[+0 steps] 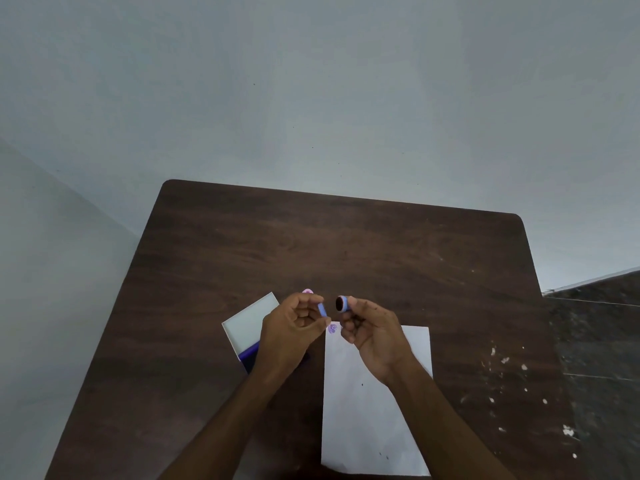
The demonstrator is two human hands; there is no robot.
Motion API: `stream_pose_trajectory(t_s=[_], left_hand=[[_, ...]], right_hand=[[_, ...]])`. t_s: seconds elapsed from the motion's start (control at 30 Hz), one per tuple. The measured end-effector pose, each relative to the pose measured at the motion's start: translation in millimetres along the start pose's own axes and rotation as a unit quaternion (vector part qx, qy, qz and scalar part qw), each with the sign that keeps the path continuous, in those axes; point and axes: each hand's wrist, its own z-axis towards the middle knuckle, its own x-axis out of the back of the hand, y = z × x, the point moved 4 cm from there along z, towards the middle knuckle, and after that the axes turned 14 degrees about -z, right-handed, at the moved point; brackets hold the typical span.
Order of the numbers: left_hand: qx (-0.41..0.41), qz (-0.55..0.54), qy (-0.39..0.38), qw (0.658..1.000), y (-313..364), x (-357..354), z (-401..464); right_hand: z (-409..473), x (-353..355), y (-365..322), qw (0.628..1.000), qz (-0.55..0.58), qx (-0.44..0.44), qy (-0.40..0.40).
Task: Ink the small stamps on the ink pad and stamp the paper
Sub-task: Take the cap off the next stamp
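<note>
Head view, hands at centre frame, slightly low. Right hand (372, 336) pinches a small blue stamp (343, 304) at its fingertips (352, 302), dark round face turned toward frame left, facing the other hand. Left hand (294, 327) pinches a small blue cap-like piece (322, 310) between thumb and forefinger, other fingers curled in; looks like the stamp's cover, can't confirm. The two pieces are near each other with a gap between, not touching.

Outward: white paper (375, 410) lies below and right of the hands on the table (311, 244), long axis running up-down in frame. One purple print (332, 328) sits at the paper's upper left corner, just below the fingertips; the rest looks unstamped apart from a few tiny dark specks. Ink pad (250, 351) is lower left of the hands, partly hidden under the left wrist, its white lid (251, 320) open and tilted toward upper left. A pink stamp (307, 291) peeks just above the left hand's knuckles.

Key relation: the pad lies down-left of the stamp, on the left hand's side, with that hand and wrist across the way. The stamp's face points sideways, so it probably needs turning downward before inking. Early in the task, judging by the single print.
</note>
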Motion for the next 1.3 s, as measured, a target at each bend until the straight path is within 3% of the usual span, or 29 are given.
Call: stream_pose_trajectory(t_s=[0.17, 0.47, 0.6, 0.77, 1.03, 1.17, 1.23, 1.3], left_hand=[[-0.016, -0.027, 0.042, 0.999, -12, 8, 5], [-0.022, 0.148, 0.096, 0.984, -47, 4, 32], [0.027, 0.177, 0.102, 0.978, -63, -3, 36], [-0.009, 0.234, 0.091, 0.968, -61, -8, 44], [0.005, 0.233, 0.088, 0.969, -66, -2, 46], [-0.042, 0.216, 0.092, 0.971, -54, 2, 40], [-0.032, 0.151, 0.102, 0.983, -41, 6, 31], [-0.037, 0.021, 0.127, 0.991, -22, 11, 15]], right_hand=[[-4, -4, 1, 0.988, 0.132, -0.061, -0.050], [-4, -12, -4, 0.960, 0.244, -0.068, -0.120], [-8, -16, -8, 0.949, 0.276, -0.064, -0.138], [-12, -24, -16, 0.937, 0.302, -0.062, -0.163], [-17, -31, -22, 0.936, 0.305, -0.053, -0.168], [-19, -33, -23, 0.936, 0.303, -0.048, -0.171], [-20, -34, -22, 0.937, 0.301, -0.050, -0.170], [-20, -34, -21, 0.938, 0.299, -0.052, -0.167]])
